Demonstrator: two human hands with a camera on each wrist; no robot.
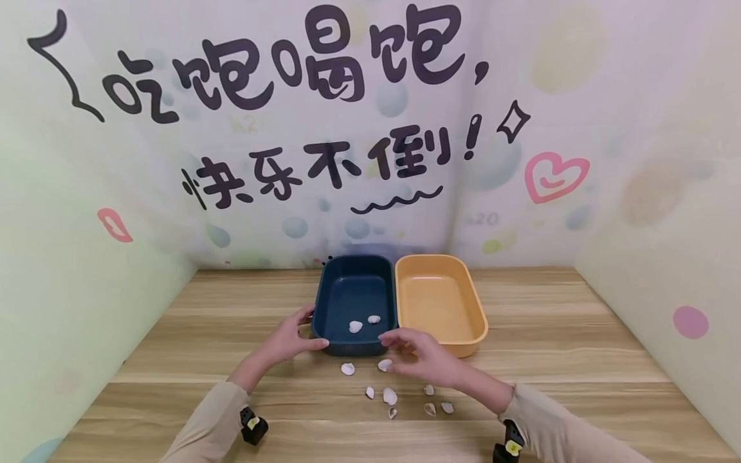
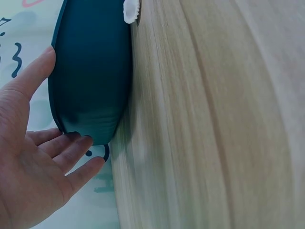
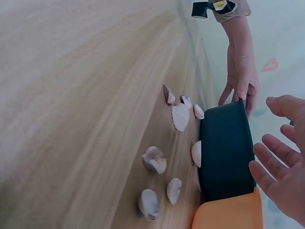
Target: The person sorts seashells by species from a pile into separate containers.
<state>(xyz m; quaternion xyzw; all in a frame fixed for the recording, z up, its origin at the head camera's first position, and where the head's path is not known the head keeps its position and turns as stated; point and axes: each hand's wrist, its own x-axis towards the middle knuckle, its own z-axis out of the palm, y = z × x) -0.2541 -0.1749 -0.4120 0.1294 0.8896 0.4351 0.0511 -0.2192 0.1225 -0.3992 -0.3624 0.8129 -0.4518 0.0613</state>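
My left hand [image 1: 286, 339] rests against the front left corner of a dark blue rectangular bin [image 1: 354, 296]. In the left wrist view its thumb touches the rim and its outstretched fingers [image 2: 71, 150] lie along the bin's end. Two white seashells [image 1: 356, 326] lie inside, near the front. Over the bin's front right corner hovers my right hand [image 1: 425, 358], palm facing the bin; the right wrist view shows its fingers [image 3: 271, 160] spread and holding nothing. Several seashells [image 1: 390, 396] are scattered on the table before the bin, one [image 1: 384, 365] just under the right hand's fingers.
A yellow-orange bin [image 1: 440, 299] stands right beside the blue one. Both are on a wood-grain table [image 1: 249, 302], close to the printed cloth wall [image 1: 260, 231] at the back. Wrist cameras [image 1: 253, 427] are strapped over both sleeves.
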